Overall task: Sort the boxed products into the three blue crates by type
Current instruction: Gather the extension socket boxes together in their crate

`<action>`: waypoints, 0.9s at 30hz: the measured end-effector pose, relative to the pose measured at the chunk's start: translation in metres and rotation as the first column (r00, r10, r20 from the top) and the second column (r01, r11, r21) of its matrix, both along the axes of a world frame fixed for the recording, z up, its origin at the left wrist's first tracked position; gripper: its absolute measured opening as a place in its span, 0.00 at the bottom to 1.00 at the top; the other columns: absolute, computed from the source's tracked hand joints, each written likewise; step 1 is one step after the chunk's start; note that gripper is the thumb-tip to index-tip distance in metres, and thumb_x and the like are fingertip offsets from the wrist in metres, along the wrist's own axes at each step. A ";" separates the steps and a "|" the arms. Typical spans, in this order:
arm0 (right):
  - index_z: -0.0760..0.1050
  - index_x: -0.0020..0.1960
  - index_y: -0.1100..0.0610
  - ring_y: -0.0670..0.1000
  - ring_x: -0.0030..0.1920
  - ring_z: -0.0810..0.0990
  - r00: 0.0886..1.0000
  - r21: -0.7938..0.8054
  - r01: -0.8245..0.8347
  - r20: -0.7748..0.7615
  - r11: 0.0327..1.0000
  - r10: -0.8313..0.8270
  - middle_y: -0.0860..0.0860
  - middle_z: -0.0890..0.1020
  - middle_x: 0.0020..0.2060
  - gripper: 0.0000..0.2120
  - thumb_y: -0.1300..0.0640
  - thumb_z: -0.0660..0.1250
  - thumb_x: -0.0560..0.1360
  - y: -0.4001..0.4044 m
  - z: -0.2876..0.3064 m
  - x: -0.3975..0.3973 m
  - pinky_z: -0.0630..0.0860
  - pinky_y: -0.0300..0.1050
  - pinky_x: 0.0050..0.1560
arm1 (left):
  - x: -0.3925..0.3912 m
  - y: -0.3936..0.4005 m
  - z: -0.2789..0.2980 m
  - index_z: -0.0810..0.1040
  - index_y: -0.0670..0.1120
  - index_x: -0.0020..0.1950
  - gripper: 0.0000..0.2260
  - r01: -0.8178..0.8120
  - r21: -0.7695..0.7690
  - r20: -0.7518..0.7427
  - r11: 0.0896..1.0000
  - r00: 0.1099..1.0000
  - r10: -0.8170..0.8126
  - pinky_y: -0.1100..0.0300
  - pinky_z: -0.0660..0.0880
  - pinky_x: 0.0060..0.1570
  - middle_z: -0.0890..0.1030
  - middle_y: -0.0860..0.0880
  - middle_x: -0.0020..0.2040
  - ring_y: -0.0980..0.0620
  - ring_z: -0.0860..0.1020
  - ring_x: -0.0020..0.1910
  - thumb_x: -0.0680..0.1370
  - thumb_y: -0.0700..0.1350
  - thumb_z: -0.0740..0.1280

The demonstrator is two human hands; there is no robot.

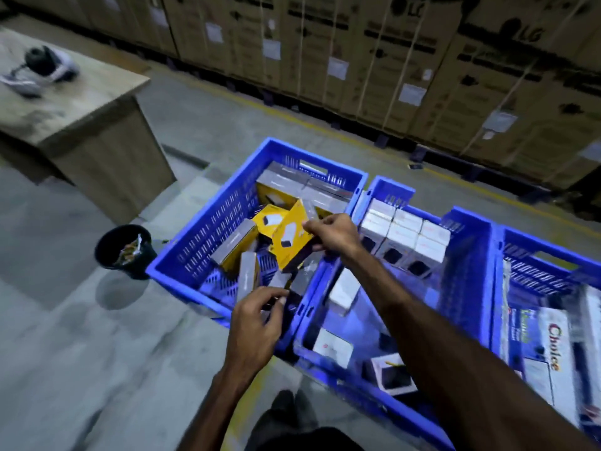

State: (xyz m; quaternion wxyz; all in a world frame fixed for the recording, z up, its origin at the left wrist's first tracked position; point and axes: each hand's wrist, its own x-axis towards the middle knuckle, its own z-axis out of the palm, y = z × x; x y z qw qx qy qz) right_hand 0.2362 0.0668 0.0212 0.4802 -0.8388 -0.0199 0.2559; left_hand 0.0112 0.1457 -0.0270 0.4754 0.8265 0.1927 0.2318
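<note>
Both hands grip boxes: left (257, 323) a grey box (282, 280), right (331, 235) a yellow box (291, 242), over jumbled crate (208, 229).

The right hand (331, 234) grips a yellow box (290, 237), tilted above the left blue crate (208, 222). The left hand (257, 320) pinches a grey box (280, 279) at that crate's near edge. White boxes (403, 236) fill the middle crate (468, 255)

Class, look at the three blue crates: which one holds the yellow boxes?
The left crate, the one both hands reach into. The right hand grips a yellow box over it; the other two crates hold white and printed boxes.
</note>
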 end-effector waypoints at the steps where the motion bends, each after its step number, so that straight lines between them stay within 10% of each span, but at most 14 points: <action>1: 0.84 0.40 0.60 0.52 0.31 0.87 1.000 -0.070 -0.012 0.025 0.997 0.014 0.53 0.86 0.29 0.19 0.42 0.75 0.72 0.011 -0.001 0.003 0.80 0.45 0.31 | 0.002 0.005 -0.001 0.86 0.49 0.50 0.07 -0.001 -0.010 -0.007 1.000 1.000 0.001 0.61 0.79 0.48 0.85 0.61 0.47 0.61 0.83 0.48 0.79 0.39 0.69; 5: 0.84 0.36 0.60 0.49 0.26 0.84 0.990 -0.199 -0.056 0.117 0.978 0.080 0.52 0.84 0.26 0.20 0.43 0.71 0.71 0.037 0.002 0.017 0.82 0.44 0.33 | 0.008 0.021 -0.005 0.86 0.48 0.51 0.06 0.008 -0.027 -0.021 1.000 1.000 -0.008 0.60 0.79 0.49 0.85 0.60 0.48 0.60 0.83 0.49 0.79 0.40 0.70; 10: 0.83 0.51 0.56 0.58 0.43 0.88 0.989 -0.069 0.020 0.147 0.997 -0.009 0.54 0.88 0.43 0.20 0.41 0.69 0.70 0.037 -0.027 0.034 0.85 0.56 0.43 | 0.009 0.032 -0.011 0.86 0.48 0.52 0.08 0.024 -0.058 -0.054 0.998 0.998 -0.027 0.58 0.81 0.49 0.85 0.60 0.48 0.58 0.83 0.50 0.80 0.36 0.71; 15: 0.83 0.47 0.55 0.52 0.36 0.83 0.974 0.063 0.083 0.204 0.995 -0.094 0.49 0.85 0.36 0.09 0.51 0.68 0.79 -0.001 -0.021 -0.001 0.83 0.58 0.43 | 0.012 0.034 -0.015 0.86 0.49 0.52 0.08 0.103 -0.042 -0.065 0.994 0.992 -0.106 0.59 0.80 0.49 0.85 0.62 0.49 0.61 0.82 0.50 0.80 0.36 0.71; 27: 0.80 0.50 0.60 0.48 0.39 0.85 0.901 0.270 0.401 0.058 0.875 -0.430 0.50 0.86 0.40 0.04 0.61 0.67 0.82 -0.163 -0.011 -0.106 0.78 0.39 0.36 | 0.048 -0.030 -0.004 0.86 0.48 0.51 0.07 0.404 0.008 -0.010 0.915 0.915 -0.404 0.55 0.80 0.48 0.86 0.57 0.48 0.60 0.83 0.47 0.78 0.42 0.69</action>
